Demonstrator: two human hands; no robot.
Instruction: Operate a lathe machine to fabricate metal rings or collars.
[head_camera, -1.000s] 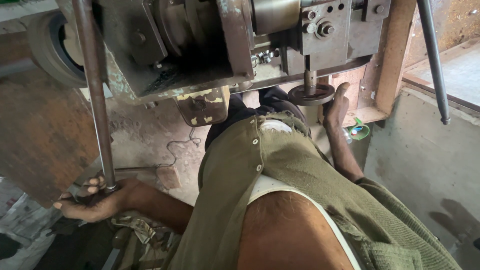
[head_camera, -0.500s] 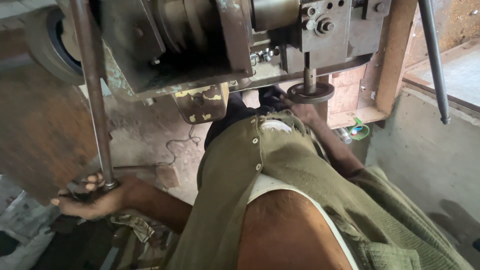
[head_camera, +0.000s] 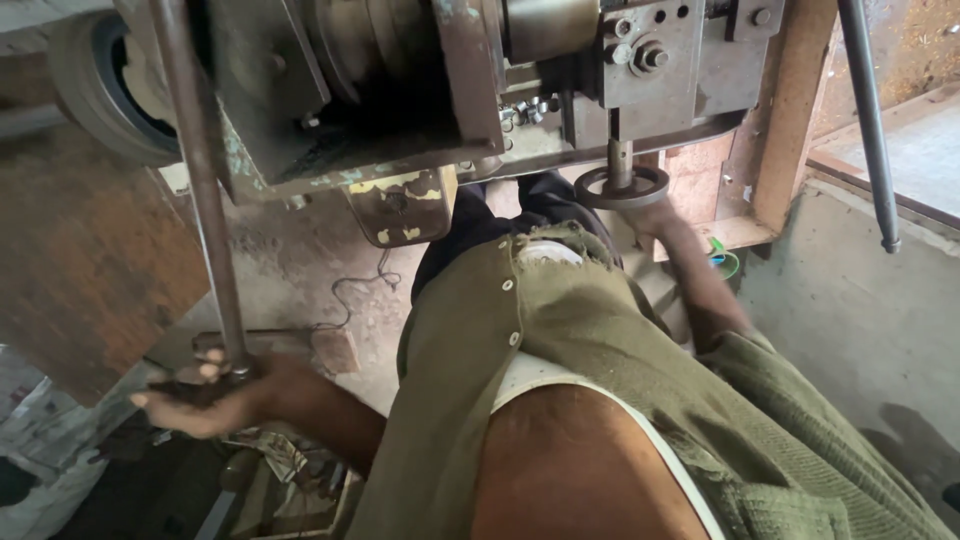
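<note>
Handwheel (head_camera: 621, 187) hides right hand (head_camera: 660, 215); left hand (head_camera: 215, 395) cups lever (head_camera: 200, 190) end.

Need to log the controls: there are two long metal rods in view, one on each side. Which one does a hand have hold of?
The rod on the picture's left: the left hand grips its lower end. The rod at the picture's right edge hangs free, with no hand near it.

Rusty brown panel (head_camera: 85, 270) left; thin wire (head_camera: 365, 285) on floor; green cord (head_camera: 722, 258) right.

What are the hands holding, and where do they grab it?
The left hand grips the long metal rod at its bottom end. The right hand reaches the small round handwheel; its grip is hidden.
</note>
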